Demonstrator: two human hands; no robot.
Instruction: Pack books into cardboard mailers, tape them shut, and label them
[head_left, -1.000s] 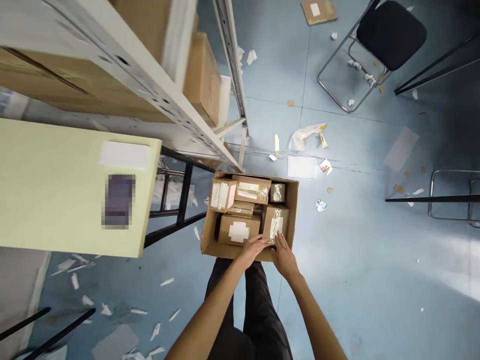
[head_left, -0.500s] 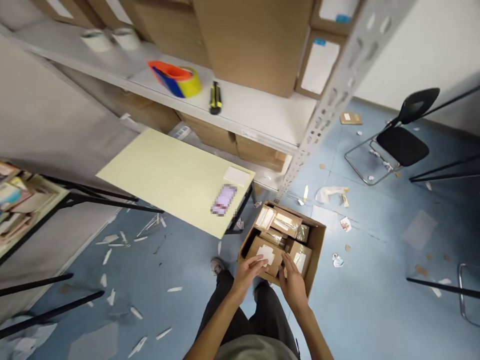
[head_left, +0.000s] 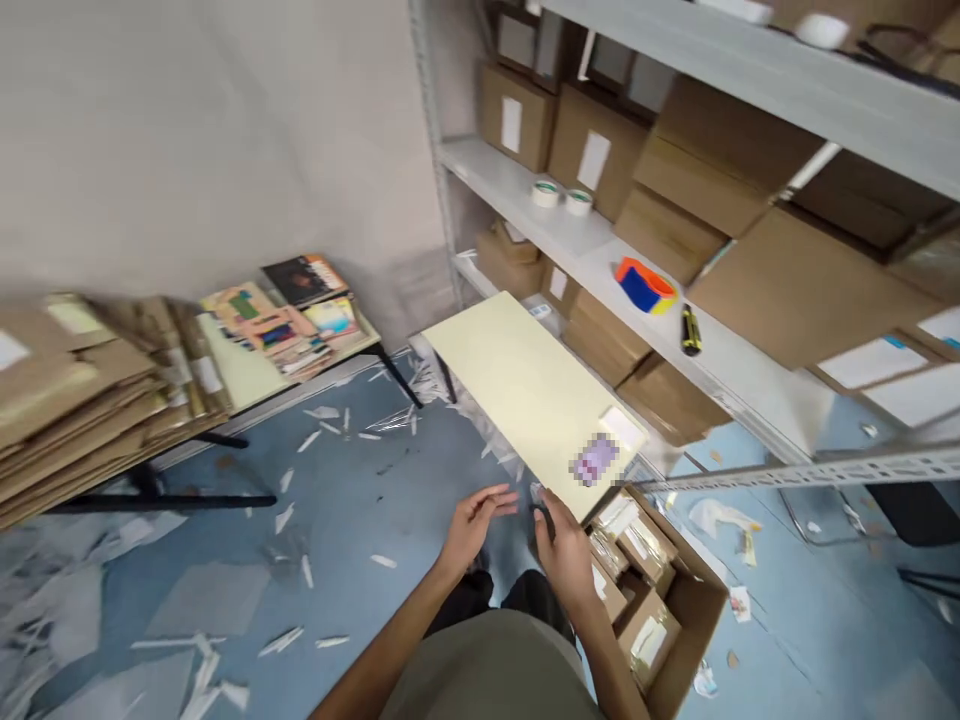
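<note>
My left hand (head_left: pixel 476 522) is held in the air above the floor, fingers stretched out and the thumb apart, with nothing in it. Close by on the right is my right hand (head_left: pixel 561 545), its fingers loosely extended and the thumb apart, also holding nothing visible. The near corner of a pale yellow table (head_left: pixel 510 370) lies just beyond it. Beside my right forearm, an open cardboard box (head_left: pixel 694 615) stands on the floor, packed with several taped brown parcels (head_left: pixel 646 640) bearing white labels. On the table lie a blurred-out purple phone-like object (head_left: pixel 596 458) and a white card (head_left: pixel 624 427).
Metal shelving (head_left: pixel 750 385) at the right carries cartons, tape rolls (head_left: pixel 546 193), a bright coloured band (head_left: pixel 645 285) and a black-and-yellow cutter (head_left: pixel 690 330). Flattened cardboard (head_left: pixel 82 410) and books (head_left: pixel 304 315) fill a side table. Paper scraps (head_left: pixel 281 640) litter the floor.
My view has swung left, so the box and shelving now appear farther right. My hands have left their place over the parcels and are now beside the box, near the table corner.
</note>
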